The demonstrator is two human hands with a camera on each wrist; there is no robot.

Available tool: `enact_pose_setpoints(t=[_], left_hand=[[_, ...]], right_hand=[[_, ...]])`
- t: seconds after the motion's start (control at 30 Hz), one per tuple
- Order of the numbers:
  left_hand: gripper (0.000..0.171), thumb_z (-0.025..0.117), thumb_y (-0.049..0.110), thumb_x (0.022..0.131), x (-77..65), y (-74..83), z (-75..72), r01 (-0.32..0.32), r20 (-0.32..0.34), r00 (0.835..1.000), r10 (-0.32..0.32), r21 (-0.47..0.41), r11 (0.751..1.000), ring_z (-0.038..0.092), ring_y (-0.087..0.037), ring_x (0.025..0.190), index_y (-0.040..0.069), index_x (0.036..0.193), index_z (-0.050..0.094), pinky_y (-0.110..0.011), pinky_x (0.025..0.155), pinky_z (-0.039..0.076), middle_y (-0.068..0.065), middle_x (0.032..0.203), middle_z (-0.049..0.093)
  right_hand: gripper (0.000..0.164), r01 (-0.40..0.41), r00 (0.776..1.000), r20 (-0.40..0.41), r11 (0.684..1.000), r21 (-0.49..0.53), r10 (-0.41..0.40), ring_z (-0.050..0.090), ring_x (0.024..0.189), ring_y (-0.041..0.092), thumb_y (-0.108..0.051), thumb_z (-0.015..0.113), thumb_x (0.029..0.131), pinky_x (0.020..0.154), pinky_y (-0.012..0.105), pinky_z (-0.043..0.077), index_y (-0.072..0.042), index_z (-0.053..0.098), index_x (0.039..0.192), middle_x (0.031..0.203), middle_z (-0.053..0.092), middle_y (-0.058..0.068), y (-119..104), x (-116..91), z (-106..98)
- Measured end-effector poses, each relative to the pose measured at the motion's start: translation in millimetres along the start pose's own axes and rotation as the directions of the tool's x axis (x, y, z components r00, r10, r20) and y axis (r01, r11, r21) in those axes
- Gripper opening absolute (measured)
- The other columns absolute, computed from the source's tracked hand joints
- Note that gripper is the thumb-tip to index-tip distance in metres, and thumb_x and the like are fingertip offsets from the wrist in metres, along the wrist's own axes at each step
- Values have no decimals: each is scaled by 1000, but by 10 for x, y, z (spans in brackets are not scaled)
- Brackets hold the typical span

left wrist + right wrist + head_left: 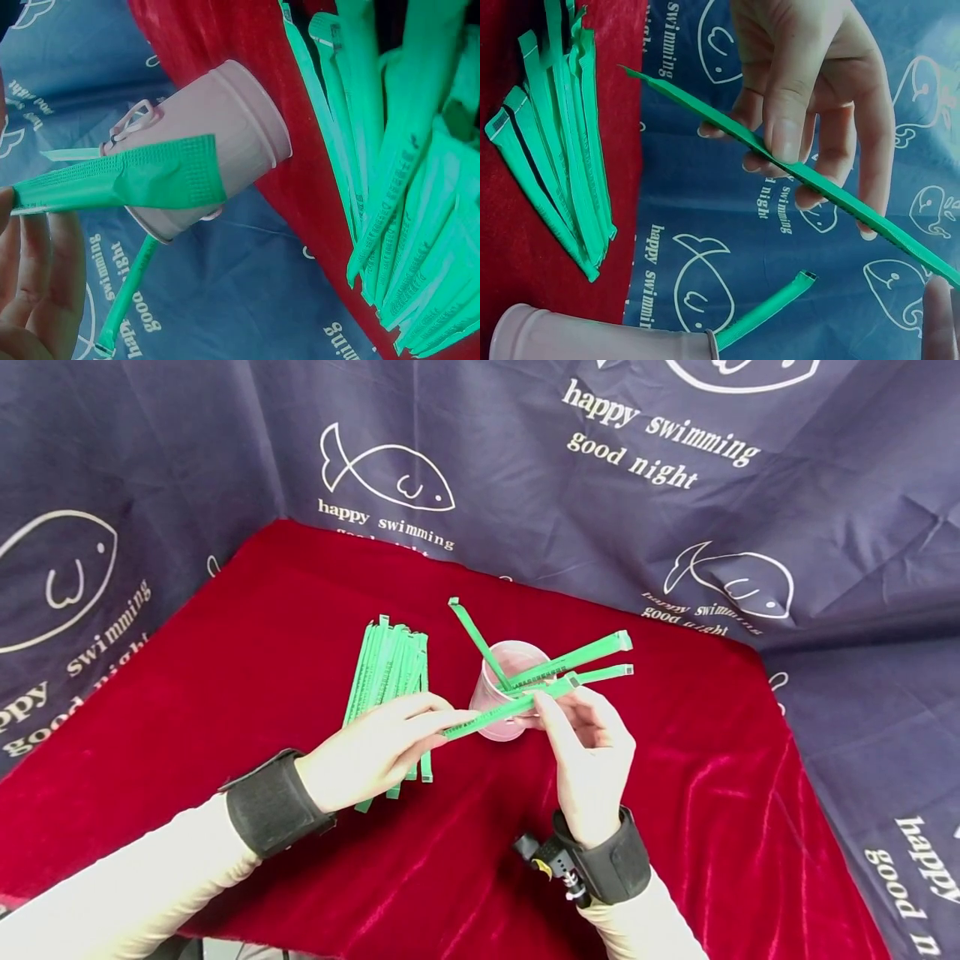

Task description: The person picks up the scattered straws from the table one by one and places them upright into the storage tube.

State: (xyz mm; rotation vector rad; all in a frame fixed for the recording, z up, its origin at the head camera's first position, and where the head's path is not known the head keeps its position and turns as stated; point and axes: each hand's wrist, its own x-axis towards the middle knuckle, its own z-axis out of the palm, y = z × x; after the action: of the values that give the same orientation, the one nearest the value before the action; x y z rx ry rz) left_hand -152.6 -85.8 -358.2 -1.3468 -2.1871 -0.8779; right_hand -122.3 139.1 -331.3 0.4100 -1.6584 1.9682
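A slim green stick packet is stretched slantwise between both hands, in front of the cup in the head view. My left hand pinches it by thumb and fingers near its lower end; that end sticks out past the thumb in the right wrist view. My right hand pinches the upper right end, thumb in front and fingers behind. Just behind is a pale pink pail-shaped cup with small side handles. Several green packets lean out of it, one packet to the left and others to the right.
A fanned pile of similar green packets lies left of the cup, partly covered by my left hand. Red velvet cloth covers the table. A dark blue fish-print curtain hangs behind and around it.
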Motion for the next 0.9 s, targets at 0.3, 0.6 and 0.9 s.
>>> enact_pose_setpoints(t=[0.3,0.6,0.9], left_hand=[[44,73,1,85,-8,-76,-17,26,16,1000,-25,-25,999,55,-10,82,8,127,63,-21,75,49,-3,102,63],[31,77,14,85,-101,-250,-43,230,78,971,-228,-31,973,58,-9,81,11,116,71,-25,71,52,1,97,66],[25,73,12,87,-238,-447,-48,369,59,923,-379,130,920,64,-23,93,6,111,72,-41,86,54,-7,105,70]], right_hand=[[18,34,999,-36,999,32,-33,73,68,17,10,67,86,69,36,61,-6,70,96,82,74,2,-9,45,-13],[10,160,972,-193,981,109,-137,72,63,24,14,64,84,62,40,61,8,67,91,80,73,12,-135,210,-135],[11,293,899,-390,936,196,-199,70,64,32,17,65,82,62,43,61,15,61,92,78,68,21,-216,358,-303]])
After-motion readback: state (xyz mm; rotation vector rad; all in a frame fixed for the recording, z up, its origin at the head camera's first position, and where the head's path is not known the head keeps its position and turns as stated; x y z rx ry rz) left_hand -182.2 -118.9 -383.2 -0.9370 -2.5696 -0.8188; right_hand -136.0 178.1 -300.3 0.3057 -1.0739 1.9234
